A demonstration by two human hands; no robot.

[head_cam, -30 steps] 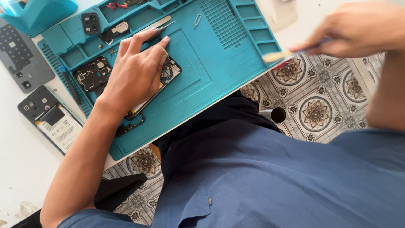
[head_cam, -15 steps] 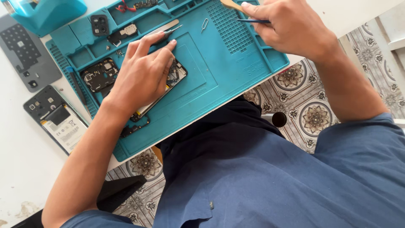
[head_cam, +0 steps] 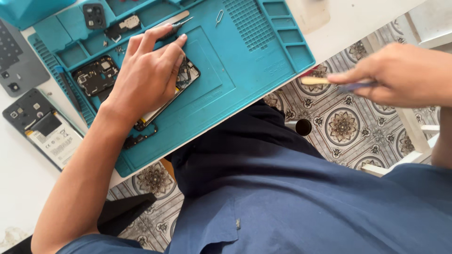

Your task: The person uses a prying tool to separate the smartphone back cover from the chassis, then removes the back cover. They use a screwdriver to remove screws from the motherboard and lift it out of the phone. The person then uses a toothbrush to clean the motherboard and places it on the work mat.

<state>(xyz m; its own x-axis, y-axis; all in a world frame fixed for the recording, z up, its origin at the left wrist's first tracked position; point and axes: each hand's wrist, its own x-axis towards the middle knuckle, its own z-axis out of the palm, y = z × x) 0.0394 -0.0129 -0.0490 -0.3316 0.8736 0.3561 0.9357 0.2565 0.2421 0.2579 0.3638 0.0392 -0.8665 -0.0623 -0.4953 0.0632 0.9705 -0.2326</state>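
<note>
Overall view: seen from the head camera looking down; a person in a blue shirt sits at a white table (head_cam: 19,188) above a patterned tile floor (head_cam: 341,126).
Left hand: the left hand (head_cam: 146,77) lies palm-down, fingers spread, pressing flat on an opened phone (head_cam: 186,77); it pins the phone rather than gripping it.
Opened phone: on the central panel of the teal repair mat (head_cam: 235,75), at about 10 o'clock in the frame; its back is off and dark inner parts show at its upper end beside the fingertips.
Right hand: the right hand (head_cam: 400,75) is off the table at 3 o'clock, over the floor, fingers pinched closed on a slim tool with a pale flat tip (head_cam: 314,81) and a dark shaft; motion blur hides finer detail.
Removed parts: a dark inner frame (head_cam: 96,75) at 9 o'clock of the left hand, a camera cover (head_cam: 94,15) and a small plate (head_cam: 129,22) in the mat's upper trays.
Off the mat: a battery-bearing back assembly (head_cam: 42,127) and a grey rear cover (head_cam: 16,63) at the frame's 9 o'clock.
Progress (judged): disassembly appears well advanced, with cover and several parts already out; the tool is well apart from the phone, so work inside the body seems left to do.
</note>
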